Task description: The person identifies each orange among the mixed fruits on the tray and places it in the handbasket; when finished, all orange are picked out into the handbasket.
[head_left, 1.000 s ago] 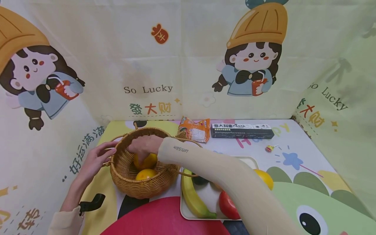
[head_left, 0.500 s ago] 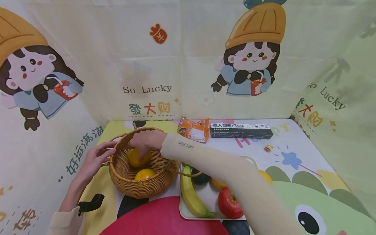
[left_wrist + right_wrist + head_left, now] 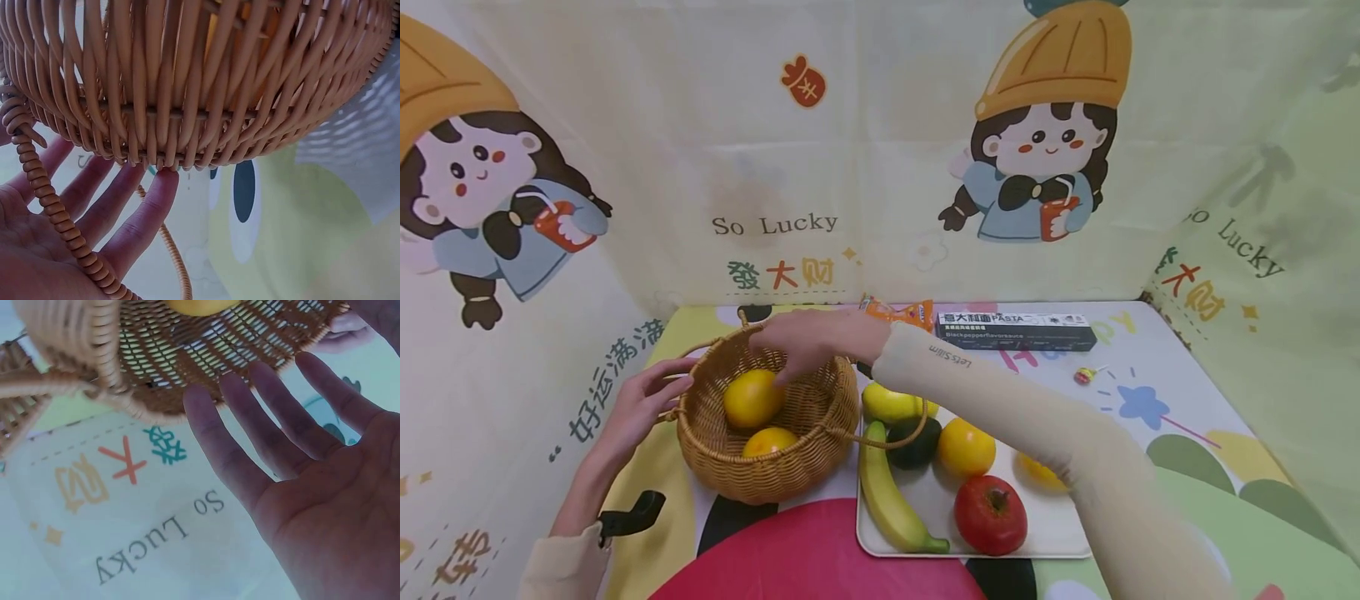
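Note:
A brown wicker basket [image 3: 767, 479] stands at the left of the table with two orange-yellow round fruits inside, the upper fruit [image 3: 753, 399] and the lower fruit [image 3: 771, 441]. My left hand [image 3: 643, 404] touches the basket's left rim with its fingers extended; in the left wrist view its fingertips meet the wicker and a basket handle [image 3: 53, 212] crosses the palm. Above the basket's far right rim hovers my right hand [image 3: 820, 337], fingers spread and holding nothing, as the right wrist view also shows.
Right of the basket, a white tray [image 3: 917, 542] bears a banana [image 3: 887, 496], a red apple-like fruit [image 3: 991, 515], an orange [image 3: 966, 448], a dark green fruit [image 3: 914, 442] and a yellow fruit [image 3: 891, 403]. Behind lie an orange snack packet [image 3: 910, 313], a pasta box [image 3: 1015, 332] and a lollipop [image 3: 1085, 376].
My right hand has let go of the upper round fruit and drawn up and right, uncovering it in the basket. More of the tray shows. My left hand stays at the rim.

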A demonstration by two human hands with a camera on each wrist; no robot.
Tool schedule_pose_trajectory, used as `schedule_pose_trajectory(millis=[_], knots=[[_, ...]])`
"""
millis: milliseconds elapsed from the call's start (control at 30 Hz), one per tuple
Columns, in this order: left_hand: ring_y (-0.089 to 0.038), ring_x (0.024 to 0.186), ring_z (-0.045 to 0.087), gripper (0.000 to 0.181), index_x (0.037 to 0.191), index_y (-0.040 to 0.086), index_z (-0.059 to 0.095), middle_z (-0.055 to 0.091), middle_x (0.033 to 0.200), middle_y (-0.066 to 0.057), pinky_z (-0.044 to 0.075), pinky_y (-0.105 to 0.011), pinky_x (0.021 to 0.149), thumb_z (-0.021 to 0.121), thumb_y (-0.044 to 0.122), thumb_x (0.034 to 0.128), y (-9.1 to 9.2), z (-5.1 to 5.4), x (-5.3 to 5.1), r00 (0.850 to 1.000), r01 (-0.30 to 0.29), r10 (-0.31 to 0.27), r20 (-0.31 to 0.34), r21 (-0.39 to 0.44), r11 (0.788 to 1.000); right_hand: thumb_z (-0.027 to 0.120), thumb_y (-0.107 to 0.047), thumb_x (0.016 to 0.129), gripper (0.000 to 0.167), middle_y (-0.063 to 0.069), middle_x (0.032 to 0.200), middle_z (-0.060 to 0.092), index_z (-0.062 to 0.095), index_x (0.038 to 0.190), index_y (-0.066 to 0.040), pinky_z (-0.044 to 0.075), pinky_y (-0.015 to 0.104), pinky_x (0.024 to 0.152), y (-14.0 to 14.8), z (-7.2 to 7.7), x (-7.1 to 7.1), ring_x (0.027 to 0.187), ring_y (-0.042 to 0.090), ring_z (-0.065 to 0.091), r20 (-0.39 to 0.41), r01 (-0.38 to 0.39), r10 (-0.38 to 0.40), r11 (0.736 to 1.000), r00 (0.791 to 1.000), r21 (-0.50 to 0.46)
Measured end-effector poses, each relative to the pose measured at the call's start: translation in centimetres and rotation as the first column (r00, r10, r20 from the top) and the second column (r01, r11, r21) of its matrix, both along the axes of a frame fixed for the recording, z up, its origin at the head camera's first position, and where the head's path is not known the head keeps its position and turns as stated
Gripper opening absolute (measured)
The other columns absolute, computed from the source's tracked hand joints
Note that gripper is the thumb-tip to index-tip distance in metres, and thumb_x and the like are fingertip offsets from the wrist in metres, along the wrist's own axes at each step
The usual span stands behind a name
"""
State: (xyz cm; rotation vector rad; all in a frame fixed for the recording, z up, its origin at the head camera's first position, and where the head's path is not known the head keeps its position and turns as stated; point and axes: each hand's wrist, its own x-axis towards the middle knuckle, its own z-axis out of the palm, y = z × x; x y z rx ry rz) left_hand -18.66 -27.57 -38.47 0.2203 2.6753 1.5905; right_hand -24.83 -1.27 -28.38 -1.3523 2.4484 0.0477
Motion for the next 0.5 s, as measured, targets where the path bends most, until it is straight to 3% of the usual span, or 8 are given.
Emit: schedule_pose_trajectory(millis=[367, 500], knots=[[0.008, 0.094, 0.056, 0.049, 0.135, -0.001, 0.048, 0.052, 0.115, 0.02, 0.052, -0.02, 0.074, 0.051, 0.033, 0.0998, -0.1, 0.2, 0.1, 1.0, -0.003, 0.004, 0.007, -0.009, 1.0, 0.067, -0.034, 0.089, 0.05, 0.004, 0.129, 0.056, 0.053, 0.132, -0.014, 0.044, 0.03, 0.095, 6.0, 0.0, 1.5, 0.111, 0.015, 0.054, 0.011, 0.005, -0.004, 0.995, 1.0, -0.098], [0.009, 0.095, 0.057, 0.049, 0.136, -0.001, 0.048, 0.054, 0.12, 0.012, 0.052, -0.02, 0.074, 0.051, 0.032, 0.1, -0.1, 0.1, 0.1, 1.0, -0.002, 0.002, 0.006, -0.011, 1.0, 0.069, -0.031, 0.088, 0.05, 0.007, 0.124, 0.058, 0.055, 0.131, -0.01, 0.046, 0.033, 0.092, 8.8, 0.0, 2.1, 0.108, 0.02, 0.055, 0.032, 0.027, -0.023, 0.99, 0.999, -0.139]])
